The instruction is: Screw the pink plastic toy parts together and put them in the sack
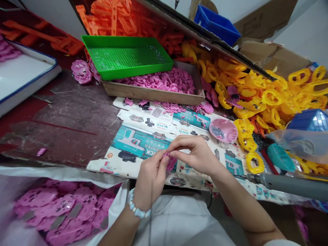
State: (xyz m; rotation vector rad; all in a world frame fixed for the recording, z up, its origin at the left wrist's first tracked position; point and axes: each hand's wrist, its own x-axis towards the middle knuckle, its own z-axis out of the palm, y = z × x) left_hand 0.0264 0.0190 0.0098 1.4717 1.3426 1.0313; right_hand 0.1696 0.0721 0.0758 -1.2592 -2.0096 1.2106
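My left hand [151,172], with a beaded bracelet at the wrist, and my right hand [196,154] meet over the printed cardboard sheet [130,140]. Both are closed, fingertips pinching a small pink plastic part [166,154] between them. Just below the fingertips shows a rounded pink piece [171,164], mostly hidden by the hands; whether it joins the pinched part I cannot tell. Right of my right hand sits a pink bowl [228,131] of small metal screws. An electric screwdriver [282,184] lies beyond my right forearm.
Behind the hands, a green tray [128,73] of tiny metal pieces rests on a wooden box [153,91] of small pink parts. Yellow parts [274,97] are heaped at right, orange parts [115,17] behind. A bag of pink shells [69,212] stands front left; a white tray [23,75] lies left.
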